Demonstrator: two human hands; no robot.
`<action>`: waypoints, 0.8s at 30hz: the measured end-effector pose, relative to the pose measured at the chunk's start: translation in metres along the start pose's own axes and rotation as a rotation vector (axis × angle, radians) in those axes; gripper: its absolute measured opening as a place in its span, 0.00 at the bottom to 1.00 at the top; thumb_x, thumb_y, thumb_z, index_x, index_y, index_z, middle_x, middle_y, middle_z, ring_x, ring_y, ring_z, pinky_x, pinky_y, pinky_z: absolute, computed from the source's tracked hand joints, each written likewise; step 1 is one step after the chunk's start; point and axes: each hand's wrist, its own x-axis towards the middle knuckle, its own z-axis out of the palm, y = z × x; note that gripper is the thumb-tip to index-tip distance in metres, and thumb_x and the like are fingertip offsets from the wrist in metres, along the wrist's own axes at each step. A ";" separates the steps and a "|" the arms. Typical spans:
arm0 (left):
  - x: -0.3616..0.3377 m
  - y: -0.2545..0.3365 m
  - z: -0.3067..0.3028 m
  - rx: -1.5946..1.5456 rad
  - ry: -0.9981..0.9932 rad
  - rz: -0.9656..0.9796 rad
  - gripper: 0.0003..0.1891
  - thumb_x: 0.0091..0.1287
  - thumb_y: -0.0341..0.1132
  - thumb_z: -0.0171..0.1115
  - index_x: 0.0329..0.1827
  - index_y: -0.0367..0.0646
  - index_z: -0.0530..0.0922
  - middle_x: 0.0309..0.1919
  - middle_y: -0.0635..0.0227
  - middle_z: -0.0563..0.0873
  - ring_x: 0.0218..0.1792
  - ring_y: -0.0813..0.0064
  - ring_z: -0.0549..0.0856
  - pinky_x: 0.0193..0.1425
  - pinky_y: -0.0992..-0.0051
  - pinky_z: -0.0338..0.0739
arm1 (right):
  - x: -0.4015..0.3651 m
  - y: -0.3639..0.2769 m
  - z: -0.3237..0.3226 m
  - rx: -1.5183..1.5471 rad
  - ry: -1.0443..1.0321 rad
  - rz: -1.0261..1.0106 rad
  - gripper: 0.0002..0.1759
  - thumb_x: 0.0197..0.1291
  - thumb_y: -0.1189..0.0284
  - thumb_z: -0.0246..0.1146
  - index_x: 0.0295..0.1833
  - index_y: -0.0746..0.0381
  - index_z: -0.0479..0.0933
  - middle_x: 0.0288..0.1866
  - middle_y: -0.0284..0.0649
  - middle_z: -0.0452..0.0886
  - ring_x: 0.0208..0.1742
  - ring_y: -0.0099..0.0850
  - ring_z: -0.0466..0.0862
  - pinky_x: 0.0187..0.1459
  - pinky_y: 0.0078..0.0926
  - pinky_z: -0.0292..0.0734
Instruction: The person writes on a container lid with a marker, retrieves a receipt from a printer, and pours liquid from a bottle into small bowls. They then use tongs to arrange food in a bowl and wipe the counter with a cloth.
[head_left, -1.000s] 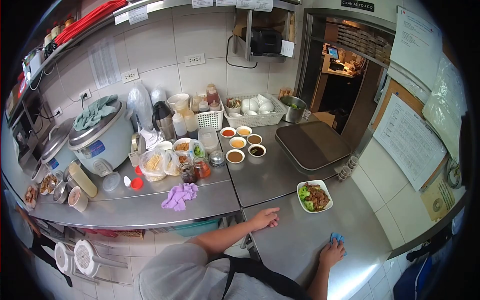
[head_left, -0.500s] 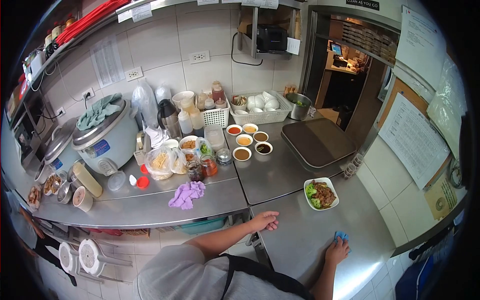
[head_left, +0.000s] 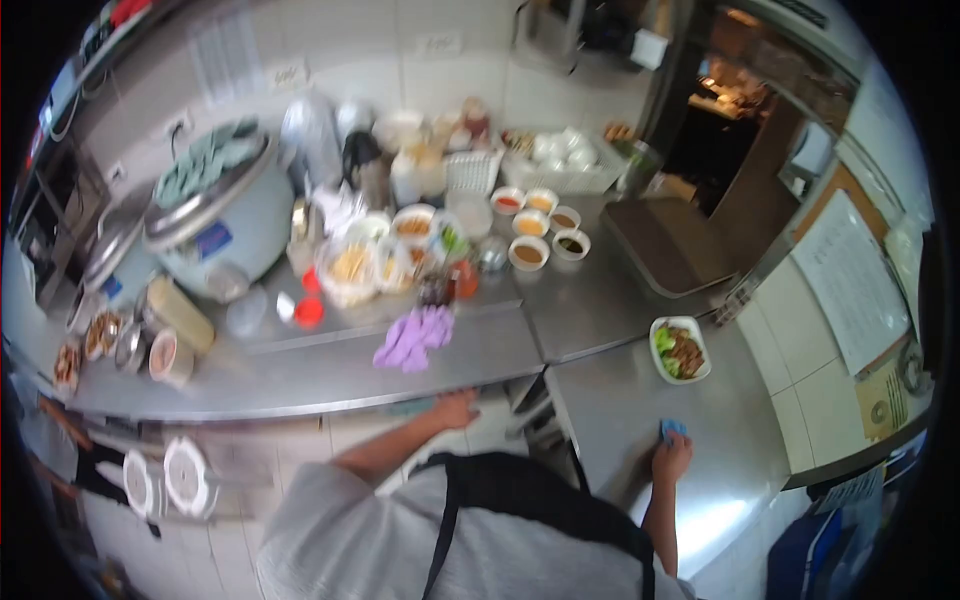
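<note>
My right hand (head_left: 673, 458) is closed on a small blue cloth (head_left: 671, 429), pressed to the steel counter on the right. Just beyond it stands a square white bowl (head_left: 680, 376) of sliced brown meat with green broccoli, untouched. My left hand (head_left: 457, 409) is at the front edge of the counter, below a crumpled purple cloth (head_left: 414, 338). Blur smears its fingers, so I cannot make out their shape or whether they touch the edge.
Small bowls of sauce (head_left: 529, 252) sit behind, with a brown tray (head_left: 668, 246) to their right. Bagged food (head_left: 352, 265), jars and red lids line the left counter before a large rice cooker (head_left: 222, 225). White stools (head_left: 187, 477) and another person stand at lower left.
The view has swung, shifting the scene sideways. My left hand has moved left off the right-hand counter to the front edge. My right hand still holds the blue cloth, nearer the bowl.
</note>
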 end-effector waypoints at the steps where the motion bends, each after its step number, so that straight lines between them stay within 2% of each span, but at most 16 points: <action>1: -0.026 -0.001 -0.015 0.151 -0.023 -0.119 0.34 0.50 0.51 0.54 0.59 0.45 0.57 0.58 0.48 0.58 0.58 0.46 0.56 0.59 0.48 0.46 | 0.006 -0.009 0.006 0.111 -0.066 -0.096 0.13 0.43 0.76 0.54 0.38 0.60 0.73 0.40 0.46 0.74 0.43 0.43 0.72 0.46 0.37 0.66; 2: -0.044 -0.021 -0.004 0.258 0.187 -0.155 0.35 0.49 0.51 0.55 0.58 0.41 0.58 0.57 0.45 0.59 0.59 0.47 0.56 0.58 0.48 0.48 | 0.013 -0.031 0.011 0.211 -0.097 -0.163 0.13 0.42 0.77 0.52 0.37 0.64 0.73 0.37 0.48 0.75 0.42 0.43 0.72 0.45 0.36 0.67; 3: -0.065 -0.023 -0.020 0.255 0.178 -0.203 0.35 0.49 0.50 0.56 0.57 0.38 0.58 0.55 0.46 0.61 0.58 0.48 0.58 0.57 0.50 0.51 | 0.018 -0.050 0.020 0.300 -0.121 -0.209 0.14 0.43 0.77 0.52 0.39 0.66 0.73 0.38 0.48 0.74 0.42 0.43 0.72 0.47 0.34 0.66; 4: -0.079 -0.032 -0.026 0.236 0.155 -0.267 0.35 0.48 0.49 0.56 0.56 0.39 0.59 0.54 0.47 0.63 0.57 0.49 0.60 0.57 0.52 0.53 | 0.021 -0.076 0.022 0.366 -0.141 -0.294 0.14 0.45 0.77 0.51 0.40 0.67 0.72 0.38 0.48 0.74 0.43 0.42 0.72 0.47 0.32 0.66; 7: -0.101 -0.066 -0.045 0.275 0.126 -0.409 0.31 0.49 0.49 0.55 0.54 0.40 0.63 0.53 0.51 0.67 0.55 0.54 0.65 0.57 0.56 0.57 | 0.030 -0.163 0.028 0.582 -0.277 -0.381 0.13 0.47 0.77 0.51 0.41 0.67 0.71 0.40 0.46 0.73 0.45 0.40 0.72 0.49 0.31 0.64; 9: -0.112 -0.103 -0.036 0.231 0.220 -0.478 0.28 0.50 0.49 0.54 0.53 0.44 0.66 0.53 0.56 0.68 0.55 0.58 0.66 0.57 0.58 0.58 | 0.034 -0.215 0.035 0.638 -0.319 -0.516 0.14 0.47 0.78 0.51 0.42 0.65 0.71 0.43 0.46 0.72 0.46 0.40 0.71 0.50 0.30 0.63; 11: -0.126 -0.122 -0.044 0.156 0.145 -0.584 0.24 0.51 0.48 0.53 0.50 0.49 0.69 0.53 0.59 0.69 0.54 0.60 0.68 0.56 0.60 0.60 | 0.036 -0.262 0.039 0.607 -0.319 -0.608 0.14 0.48 0.78 0.51 0.44 0.64 0.71 0.45 0.46 0.71 0.47 0.40 0.70 0.51 0.29 0.62; 13: -0.145 -0.136 -0.047 0.153 0.245 -0.606 0.20 0.51 0.48 0.52 0.46 0.52 0.73 0.51 0.60 0.71 0.53 0.63 0.69 0.53 0.63 0.64 | 0.031 -0.295 0.050 0.599 -0.307 -0.678 0.15 0.49 0.77 0.52 0.45 0.62 0.71 0.47 0.46 0.69 0.49 0.40 0.69 0.52 0.29 0.62; 14: -0.155 -0.135 -0.052 0.142 0.255 -0.697 0.17 0.51 0.48 0.53 0.42 0.53 0.75 0.46 0.61 0.74 0.53 0.62 0.68 0.51 0.64 0.64 | 0.029 -0.307 0.057 0.602 -0.299 -0.698 0.15 0.49 0.77 0.52 0.45 0.62 0.71 0.47 0.46 0.69 0.49 0.40 0.69 0.52 0.29 0.61; 15: -0.164 -0.143 -0.047 0.171 0.366 -0.747 0.16 0.50 0.47 0.53 0.39 0.52 0.76 0.44 0.63 0.75 0.53 0.60 0.66 0.51 0.65 0.62 | 0.029 -0.317 0.065 0.604 -0.288 -0.718 0.15 0.49 0.76 0.52 0.46 0.62 0.71 0.48 0.46 0.68 0.50 0.40 0.68 0.52 0.29 0.61; 17: -0.185 -0.159 -0.044 0.001 0.584 -0.757 0.18 0.49 0.43 0.56 0.43 0.47 0.74 0.45 0.57 0.73 0.53 0.56 0.64 0.53 0.61 0.59 | 0.027 -0.320 0.088 0.451 -0.350 -0.741 0.19 0.50 0.71 0.53 0.51 0.61 0.68 0.53 0.49 0.65 0.54 0.44 0.65 0.54 0.34 0.59; 20: -0.208 -0.192 -0.016 -0.077 1.170 -0.886 0.23 0.48 0.38 0.58 0.48 0.39 0.68 0.45 0.49 0.70 0.53 0.53 0.64 0.55 0.59 0.58 | 0.009 -0.320 0.108 0.177 -0.363 -0.809 0.23 0.51 0.67 0.52 0.55 0.60 0.64 0.56 0.52 0.61 0.56 0.48 0.62 0.56 0.38 0.56; 23: -0.227 -0.243 0.007 -0.618 1.333 -1.191 0.27 0.49 0.35 0.58 0.52 0.33 0.63 0.44 0.44 0.70 0.51 0.53 0.66 0.54 0.63 0.61 | -0.002 -0.319 0.108 0.107 -0.321 -0.843 0.25 0.51 0.66 0.52 0.57 0.59 0.62 0.58 0.54 0.58 0.57 0.50 0.61 0.56 0.40 0.56; 24: -0.238 -0.255 -0.002 -0.971 1.314 -1.254 0.26 0.51 0.37 0.55 0.52 0.32 0.63 0.40 0.52 0.74 0.44 0.61 0.73 0.48 0.70 0.67 | -0.002 -0.320 0.108 0.093 -0.326 -0.833 0.25 0.51 0.66 0.52 0.57 0.59 0.61 0.58 0.54 0.58 0.57 0.50 0.61 0.56 0.40 0.56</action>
